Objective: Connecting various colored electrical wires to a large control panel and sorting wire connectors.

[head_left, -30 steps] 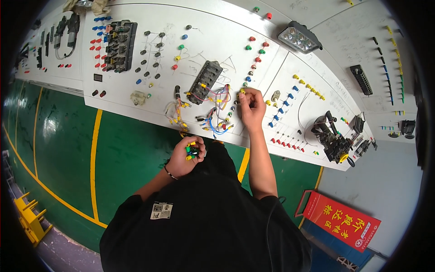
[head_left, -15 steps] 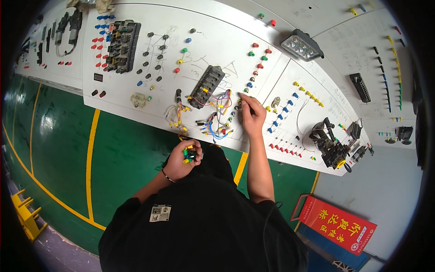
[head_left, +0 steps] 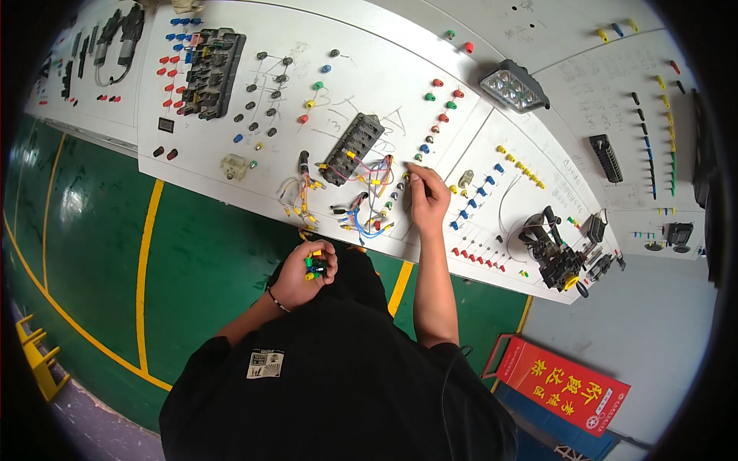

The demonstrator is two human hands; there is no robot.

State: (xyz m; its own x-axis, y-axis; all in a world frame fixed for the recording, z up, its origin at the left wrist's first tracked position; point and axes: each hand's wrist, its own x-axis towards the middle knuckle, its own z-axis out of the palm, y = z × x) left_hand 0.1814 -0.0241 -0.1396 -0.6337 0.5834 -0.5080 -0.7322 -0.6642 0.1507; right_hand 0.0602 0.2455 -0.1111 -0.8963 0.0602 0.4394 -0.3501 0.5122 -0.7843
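My left hand (head_left: 296, 283) is curled, palm up, in front of the panel's near edge. It holds several small coloured terminal caps (head_left: 312, 270) in green, yellow and black. Over the white panel (head_left: 277, 173), my right hand (head_left: 430, 201) has thumb and forefinger pinched at a dark binding post in a slanting column of terminals (head_left: 390, 205). The fingers partly cover that post. Left of this hand, loose thin wires (head_left: 375, 219) with yellow ends hang by a black fuse box (head_left: 355, 146) with open slots.
A larger black fuse box (head_left: 213, 75) is mounted at the left of the panel, among red and blue terminals. A rectangular LED lamp (head_left: 513, 86) stands at the far right. Nearer right are blue terminals (head_left: 482, 192) and a black switch assembly (head_left: 560, 257).
The view has shifted slightly. My right hand stays pinched at the same spot in the terminal column, and my left hand still holds the caps, turned a little.
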